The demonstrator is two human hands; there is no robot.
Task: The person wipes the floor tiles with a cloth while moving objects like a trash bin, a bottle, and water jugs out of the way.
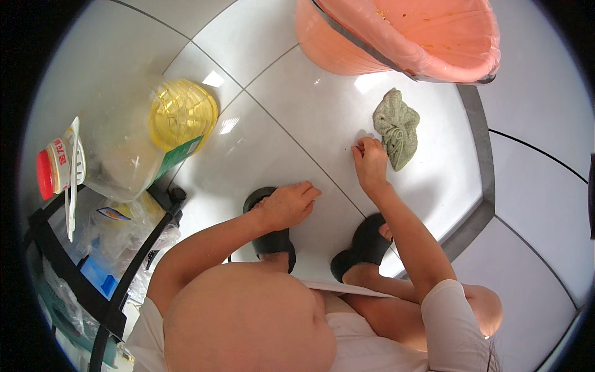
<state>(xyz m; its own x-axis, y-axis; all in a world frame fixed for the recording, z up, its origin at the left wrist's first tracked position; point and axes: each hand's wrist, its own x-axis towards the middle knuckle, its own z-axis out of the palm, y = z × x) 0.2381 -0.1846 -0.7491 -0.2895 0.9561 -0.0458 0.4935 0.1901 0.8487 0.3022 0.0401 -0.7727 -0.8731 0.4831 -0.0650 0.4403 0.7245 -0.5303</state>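
Note:
My right hand [371,162] is low over the white tiled floor, its fingers bent down and their tips at or just above a tile. Whether something tiny is between those fingertips cannot be made out. Just to its right lies a crumpled grey-green cloth [396,128]; the edge of my hand is very close to it. A small dark speck [345,149] shows on the tile left of the fingers. My left hand [291,203] hangs in front of my left knee above a black slipper [274,242], fingers loosely curled, with nothing seen in it.
A pink bin [344,51] with a liner and bits of waste inside stands ahead. On the left are a large clear plastic oil bottle [118,139] with a red cap and yellow oil, and a black-framed rack [144,251] holding plastic bags. A grey border strip [485,172] edges the floor at right.

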